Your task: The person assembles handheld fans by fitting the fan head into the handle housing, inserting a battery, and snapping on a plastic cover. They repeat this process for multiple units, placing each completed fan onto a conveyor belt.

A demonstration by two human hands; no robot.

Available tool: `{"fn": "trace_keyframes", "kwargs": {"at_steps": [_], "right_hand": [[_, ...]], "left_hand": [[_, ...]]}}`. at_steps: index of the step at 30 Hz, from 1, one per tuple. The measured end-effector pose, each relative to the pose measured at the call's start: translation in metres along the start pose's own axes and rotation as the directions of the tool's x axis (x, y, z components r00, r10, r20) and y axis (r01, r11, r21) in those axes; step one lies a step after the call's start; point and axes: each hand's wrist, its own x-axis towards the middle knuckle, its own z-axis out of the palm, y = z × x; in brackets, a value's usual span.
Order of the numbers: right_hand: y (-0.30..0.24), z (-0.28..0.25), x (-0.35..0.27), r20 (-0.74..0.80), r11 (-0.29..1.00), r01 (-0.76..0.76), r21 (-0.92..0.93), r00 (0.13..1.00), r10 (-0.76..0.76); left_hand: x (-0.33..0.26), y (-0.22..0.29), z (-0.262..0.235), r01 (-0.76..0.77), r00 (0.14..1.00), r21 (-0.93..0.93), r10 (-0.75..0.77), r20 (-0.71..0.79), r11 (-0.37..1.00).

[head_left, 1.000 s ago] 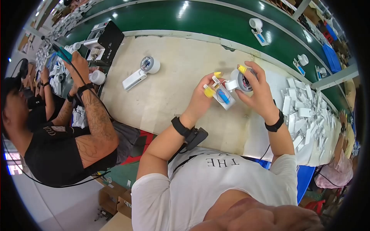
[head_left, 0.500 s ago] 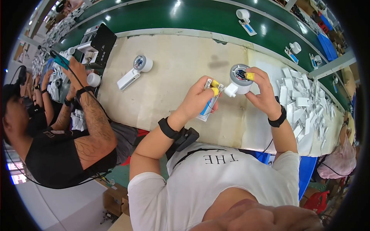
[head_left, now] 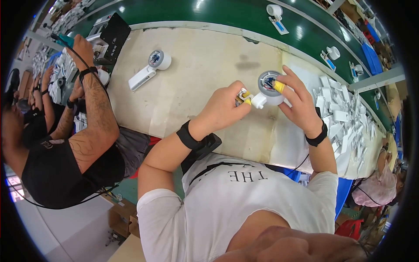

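Gripping a round white plastic fan housing with a grey centre (head_left: 268,89) above the beige worktable (head_left: 196,83), the right hand (head_left: 301,105) closed round its rim while the left hand (head_left: 222,109) pinched a small yellow-tipped part (head_left: 242,97) beside its stub. Fitting appeared under way; the next move likely demanded careful alignment. A finished white handheld fan (head_left: 150,70) lay apart.

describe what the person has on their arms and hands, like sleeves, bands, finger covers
Both arms are bare below the short white T-shirt sleeves. The left hand has a wide black wristband with a black box-shaped unit beside it. The right hand has a narrower black wrist strap, and a thin dark cable runs down from it. Yellow rubber finger cots cover some fingertips on both hands.
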Motion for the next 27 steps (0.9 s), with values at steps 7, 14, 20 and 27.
{"fn": "trace_keyframes", "kwargs": {"at_steps": [7, 14, 20, 27], "right_hand": [[-0.003, -0.03, 0.025, 0.365, 0.818, -0.285, 0.499, 0.926, 0.1], [0.003, -0.033, 0.028, 0.491, 0.833, -0.398, 0.385, 0.852, 0.18], [-0.004, -0.035, 0.009, 0.389, 0.825, -0.395, 0.404, 0.89, 0.236], [0.0, -0.068, -0.057, 0.399, 0.689, -0.715, -0.12, 0.6, 0.693]], "left_hand": [[0.005, 0.005, 0.003, 0.009, 0.98, 0.101, -0.029, 0.199, 0.995], [0.003, 0.005, 0.018, 0.076, 0.962, 0.141, -0.11, 0.252, 0.987], [0.007, 0.009, 0.024, 0.28, 0.902, -0.212, -0.181, 0.391, 0.936], [0.009, -0.007, 0.024, 0.236, 0.965, -0.656, -0.092, 0.246, 0.717]]}}
